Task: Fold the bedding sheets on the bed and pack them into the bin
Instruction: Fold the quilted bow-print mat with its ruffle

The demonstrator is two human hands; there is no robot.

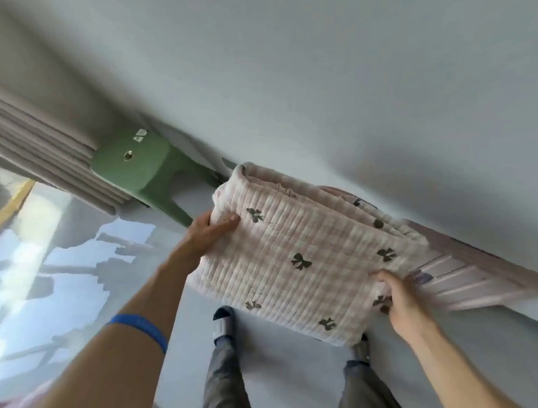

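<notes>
A folded pink-and-white quilted sheet (pixel 303 258) with dark bow prints is held out in front of me above the floor. My left hand (pixel 211 233) grips its left edge, thumb on top. My right hand (pixel 398 296) grips its lower right corner. Under and behind the bundle, against the wall, shows a pink ribbed bin (pixel 457 270), mostly hidden by the sheet. The bed is not in view.
A green plastic stool (pixel 144 168) stands by the wall to the left of the bundle, beside beige curtains (pixel 34 140). A grey wall (pixel 347 71) fills the upper view. My legs and slippered feet (pixel 223 325) stand on the glossy floor.
</notes>
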